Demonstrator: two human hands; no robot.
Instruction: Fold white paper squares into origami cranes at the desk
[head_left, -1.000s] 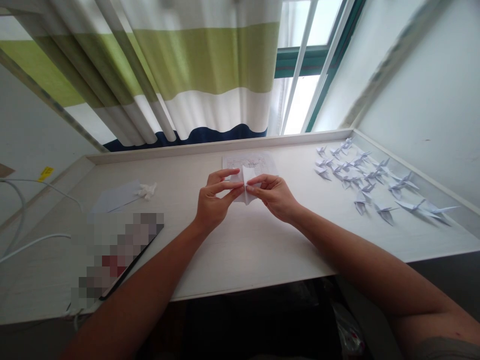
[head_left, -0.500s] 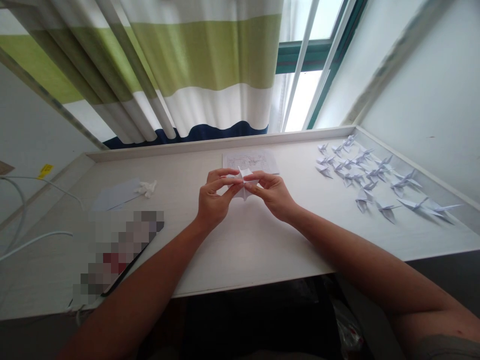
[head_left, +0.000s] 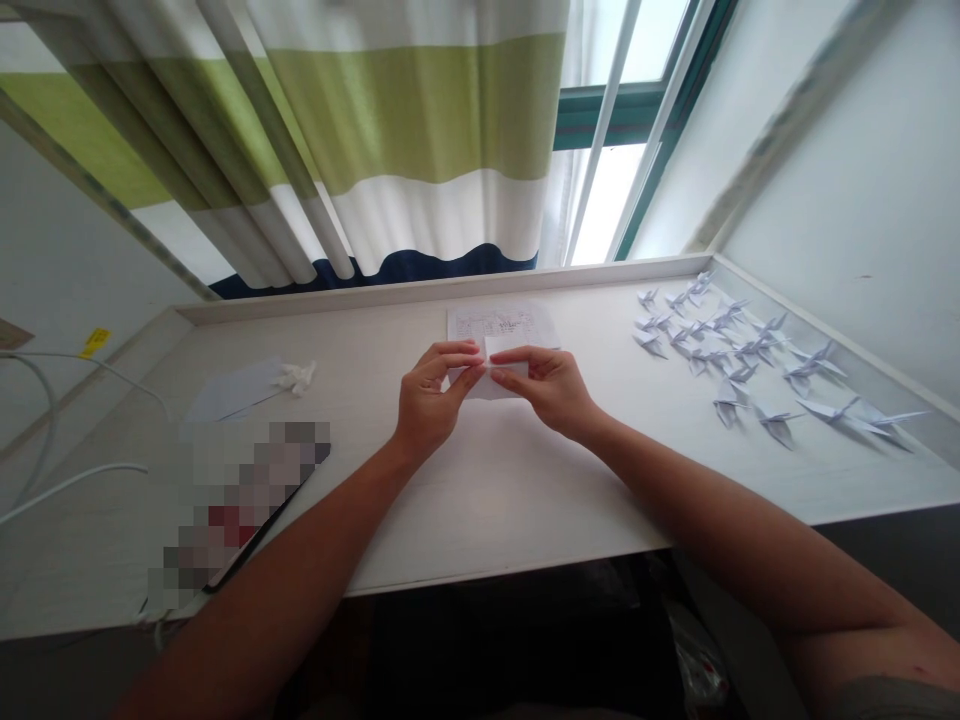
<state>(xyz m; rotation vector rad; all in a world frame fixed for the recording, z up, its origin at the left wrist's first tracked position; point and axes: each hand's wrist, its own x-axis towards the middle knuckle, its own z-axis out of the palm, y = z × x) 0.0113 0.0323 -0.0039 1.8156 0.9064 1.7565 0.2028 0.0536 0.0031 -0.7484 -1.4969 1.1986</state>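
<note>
- The left hand's fingers (head_left: 448,353) were closed in a pinch on a small folded white paper (head_left: 498,349), thumb under and forefinger over its left edge.
- The right hand's fingers (head_left: 516,356) gripped the same paper from the other side – the fingertips of both hands nearly met at its middle.
- The folded white paper was held just above the tabletop (head_left: 487,490), roughly at its centre; how far the fold had got could not be told, since the fingers covered most of it.
- The left hand (head_left: 426,405) and the right hand (head_left: 553,392) faced each other, both bare forearms running back toward the near edge.
- Just behind the hands a printed sheet (head_left: 501,322) lay flat on the tabletop, its text too small to read.
- Well off to the right, a cluster of folded paper cranes (head_left: 720,340) stood in loose rows, reaching to the raised rim by the wall.
- To the left lay a plain white sheet (head_left: 229,392) with a small crumpled white scrap (head_left: 295,377) touching its far corner.
- Nearer the front left sat a flat dark-edged object (head_left: 240,490) – blurred out, so its kind could not be told.
- A white cable (head_left: 67,482) curved in from the left edge.
- Beyond the tabletop hung a curtain (head_left: 390,130) striped green, white and navy, beside a bright window (head_left: 626,110) with a green frame.
</note>
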